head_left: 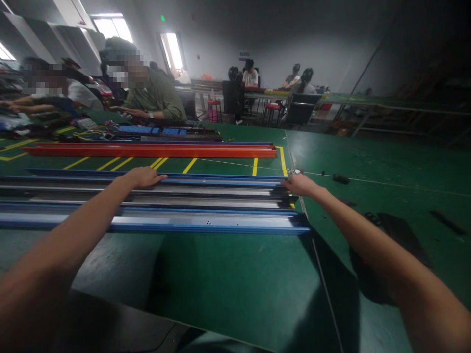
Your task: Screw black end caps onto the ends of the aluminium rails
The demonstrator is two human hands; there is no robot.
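Table (221,284), green-topped, carries, set back from its near edge, a near blue channel (184,221), grey channels (228,202) with dark edges and a far blue channel (221,180), all side by side. Small dark marks dot the near blue channel's front wall; its inner face is pale.

The left hand (143,177) lies over the far blue channel, thumb stretched along it; its other fingers are largely hidden, so I cannot tell if it grips. The right hand (300,184) is at that channel's right end, fingers drawn narrow; whether they clasp it I cannot tell either.

Towards the table's far edge sits a red channel (154,151), and behind it a row of blue blocks (134,129), in or on a dark strip, which I cannot tell.
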